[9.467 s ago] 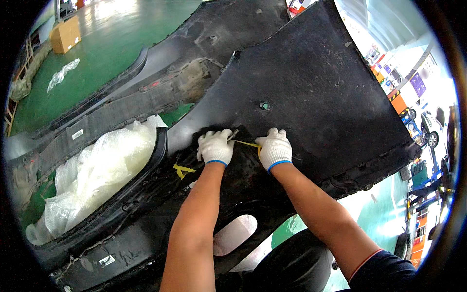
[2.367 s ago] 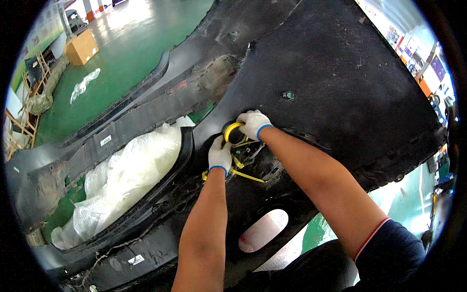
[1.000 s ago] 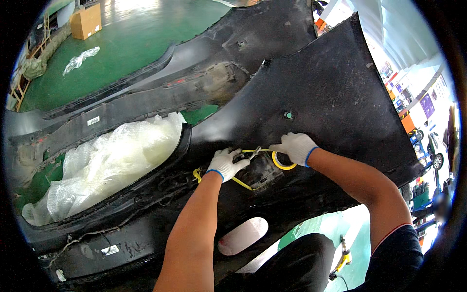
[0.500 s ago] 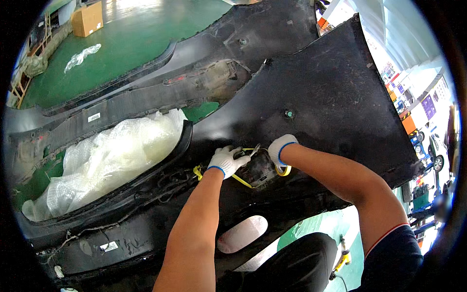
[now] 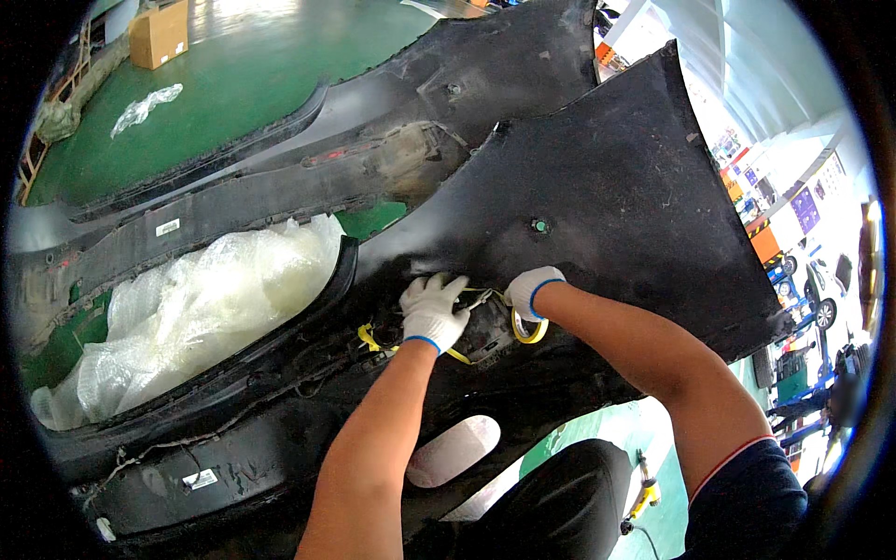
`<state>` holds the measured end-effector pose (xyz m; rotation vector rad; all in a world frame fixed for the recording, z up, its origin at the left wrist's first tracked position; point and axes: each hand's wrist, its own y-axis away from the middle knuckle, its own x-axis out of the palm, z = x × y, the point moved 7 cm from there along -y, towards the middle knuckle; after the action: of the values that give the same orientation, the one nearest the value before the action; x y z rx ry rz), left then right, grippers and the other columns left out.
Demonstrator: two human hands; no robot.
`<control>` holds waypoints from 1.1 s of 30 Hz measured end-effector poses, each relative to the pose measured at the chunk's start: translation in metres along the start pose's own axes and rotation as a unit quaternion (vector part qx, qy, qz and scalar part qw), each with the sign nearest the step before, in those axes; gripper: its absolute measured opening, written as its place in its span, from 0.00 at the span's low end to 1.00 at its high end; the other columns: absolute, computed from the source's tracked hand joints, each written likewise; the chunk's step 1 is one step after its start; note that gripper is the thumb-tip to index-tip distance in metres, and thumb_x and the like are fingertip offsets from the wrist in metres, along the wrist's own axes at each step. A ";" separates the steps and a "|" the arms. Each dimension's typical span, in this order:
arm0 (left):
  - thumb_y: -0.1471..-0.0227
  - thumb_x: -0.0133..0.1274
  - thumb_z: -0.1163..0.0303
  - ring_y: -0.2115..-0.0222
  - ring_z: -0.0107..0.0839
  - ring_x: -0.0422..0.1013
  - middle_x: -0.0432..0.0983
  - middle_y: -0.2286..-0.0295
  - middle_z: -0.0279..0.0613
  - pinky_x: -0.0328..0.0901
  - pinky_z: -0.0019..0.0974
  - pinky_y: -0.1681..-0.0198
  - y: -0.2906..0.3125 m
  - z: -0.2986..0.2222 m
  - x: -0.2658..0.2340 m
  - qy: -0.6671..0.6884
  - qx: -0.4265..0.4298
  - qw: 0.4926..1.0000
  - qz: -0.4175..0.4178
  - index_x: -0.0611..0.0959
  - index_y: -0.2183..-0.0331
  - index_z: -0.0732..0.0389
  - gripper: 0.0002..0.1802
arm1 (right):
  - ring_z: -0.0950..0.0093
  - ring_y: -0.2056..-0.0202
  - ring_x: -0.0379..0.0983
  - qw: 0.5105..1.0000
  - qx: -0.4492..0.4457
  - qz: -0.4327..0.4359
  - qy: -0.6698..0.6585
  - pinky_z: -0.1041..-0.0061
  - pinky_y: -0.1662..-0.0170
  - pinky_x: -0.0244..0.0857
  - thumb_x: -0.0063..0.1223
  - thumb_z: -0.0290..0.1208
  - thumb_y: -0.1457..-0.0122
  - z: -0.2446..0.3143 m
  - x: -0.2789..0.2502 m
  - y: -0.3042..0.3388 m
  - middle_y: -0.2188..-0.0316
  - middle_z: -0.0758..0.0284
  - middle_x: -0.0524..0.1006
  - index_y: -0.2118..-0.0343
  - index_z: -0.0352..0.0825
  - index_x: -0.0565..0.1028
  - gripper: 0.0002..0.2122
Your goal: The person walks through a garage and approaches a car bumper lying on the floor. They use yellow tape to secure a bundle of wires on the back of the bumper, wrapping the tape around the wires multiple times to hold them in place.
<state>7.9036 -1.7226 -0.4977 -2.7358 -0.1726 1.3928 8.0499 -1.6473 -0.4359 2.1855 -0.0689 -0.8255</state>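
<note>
Both my hands wear white knit gloves with blue cuffs. They work over a black plastic car bumper cover (image 5: 597, 187), its inner side facing up. My left hand (image 5: 433, 313) lies with its fingers spread over a recessed area, beside strips of yellow tape (image 5: 377, 340). Closed at the right edge of that recess is my right hand (image 5: 532, 287), its fingertips partly hidden. A roll of yellow tape (image 5: 530, 330) hangs against its underside. Between the hands shows a small silvery thing (image 5: 481, 298); its kind is too small to tell.
A second black bumper cover (image 5: 523, 56) lies beyond the first. Clear bubble wrap (image 5: 224, 289) sits in the gap at left. On the green floor stand a cardboard box (image 5: 160, 35) and, near my knee, a yellow corded tool (image 5: 645, 497). A car (image 5: 821, 291) is at far right.
My left hand has shifted back from the silvery thing, and its fingers have spread out flatter. The right hand and tape roll stay close together. The whole view has moved slightly.
</note>
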 end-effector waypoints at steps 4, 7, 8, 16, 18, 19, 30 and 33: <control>0.48 0.58 0.64 0.42 0.44 0.67 0.74 0.43 0.37 0.58 0.54 0.36 -0.002 -0.043 0.000 -0.071 0.125 0.989 -0.037 0.78 0.42 0.41 0.30 | 0.59 0.55 0.82 1.000 -0.009 0.025 0.009 0.55 0.59 0.76 0.61 0.33 0.43 0.002 0.004 -0.005 0.56 0.61 0.85 0.56 0.39 0.86 0.12; 0.46 0.57 0.63 0.43 0.42 0.69 0.75 0.44 0.37 0.57 0.55 0.36 -0.008 -0.053 0.009 -0.088 0.117 0.989 0.011 0.78 0.42 0.43 0.29 | 0.58 0.54 0.82 0.999 -0.039 0.011 -0.016 0.55 0.58 0.76 0.59 0.31 0.43 0.002 0.006 -0.009 0.55 0.61 0.84 0.55 0.39 0.85 0.13; 0.46 0.56 0.63 0.43 0.42 0.69 0.75 0.44 0.38 0.57 0.55 0.36 -0.010 -0.053 0.013 -0.096 0.100 0.990 0.038 0.78 0.41 0.44 0.28 | 0.58 0.54 0.82 0.999 -0.045 0.011 -0.018 0.55 0.58 0.76 0.58 0.30 0.43 0.000 0.007 -0.008 0.55 0.61 0.84 0.54 0.39 0.85 0.14; 0.41 0.49 0.65 0.42 0.48 0.68 0.74 0.47 0.48 0.55 0.56 0.33 -0.018 -0.066 0.026 -0.105 0.067 0.981 0.148 0.74 0.38 0.40 0.28 | 0.52 0.55 0.80 0.984 -0.031 -0.123 -0.128 0.55 0.54 0.73 0.46 0.28 0.36 -0.012 0.002 0.041 0.56 0.54 0.83 0.38 0.48 0.73 0.23; 0.40 0.50 0.64 0.41 0.48 0.67 0.73 0.46 0.49 0.55 0.55 0.33 -0.018 -0.066 0.028 -0.100 0.064 0.981 0.156 0.73 0.37 0.39 0.29 | 0.54 0.55 0.81 0.979 -0.023 -0.143 -0.144 0.55 0.54 0.74 0.46 0.25 0.39 -0.019 0.003 0.058 0.57 0.55 0.83 0.40 0.48 0.75 0.23; 0.40 0.50 0.64 0.41 0.48 0.67 0.73 0.45 0.49 0.55 0.55 0.33 -0.018 -0.066 0.030 -0.100 0.062 0.980 0.161 0.73 0.37 0.38 0.29 | 0.53 0.55 0.81 0.986 -0.022 -0.109 -0.127 0.55 0.55 0.75 0.46 0.24 0.39 -0.019 0.008 0.062 0.55 0.55 0.83 0.38 0.50 0.73 0.26; 0.40 0.52 0.61 0.39 0.46 0.65 0.71 0.42 0.45 0.54 0.54 0.33 -0.018 -0.065 0.033 -0.134 0.060 0.978 0.146 0.69 0.34 0.36 0.33 | 0.53 0.54 0.80 0.994 0.022 0.013 -0.106 0.56 0.55 0.75 0.46 0.27 0.37 0.017 0.066 0.058 0.55 0.51 0.82 0.33 0.32 0.62 0.27; 0.41 0.53 0.61 0.39 0.46 0.65 0.70 0.41 0.45 0.54 0.53 0.33 -0.016 -0.064 0.032 -0.131 0.056 0.978 0.155 0.69 0.34 0.35 0.33 | 0.55 0.56 0.82 0.989 0.070 -0.021 -0.125 0.57 0.54 0.77 0.53 0.31 0.40 0.024 0.080 0.058 0.57 0.56 0.84 0.49 0.31 0.79 0.18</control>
<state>7.9727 -1.7030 -0.4840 -2.5579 0.3245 1.7766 8.1108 -1.7279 -0.4505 2.2079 -0.2133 -1.1464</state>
